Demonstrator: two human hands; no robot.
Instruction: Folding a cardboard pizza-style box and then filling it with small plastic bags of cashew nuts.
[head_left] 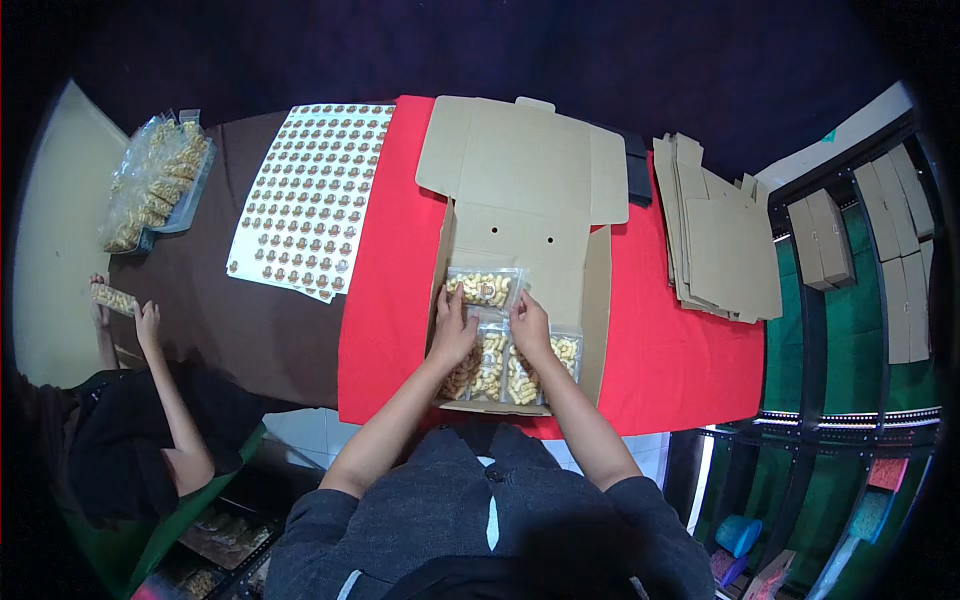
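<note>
An open brown cardboard box (597, 285) lies before me, its lid folded back on the far side. Between my hands, a clear pouch of pale yellow curved snacks (487, 290) lies crosswise over the box's inside. My left hand (455, 332) grips its left end, fingers on the plastic. The right end is pinched by my right hand (529, 322). Closer to me, several more snack pouches (524, 383) lie lengthwise at the near end of the box, partly covered by my hands and forearms.
Under the box spreads a red cloth (680, 365). Sticker sheets (312, 190) lie on the left, flattened cardboard boxes (725, 240) on the right. Farther left, a co-worker's hands (146, 325) hold a snack pouch near a large bag of pouches (160, 185). Shelves (815, 340) with boxes stand rightmost.
</note>
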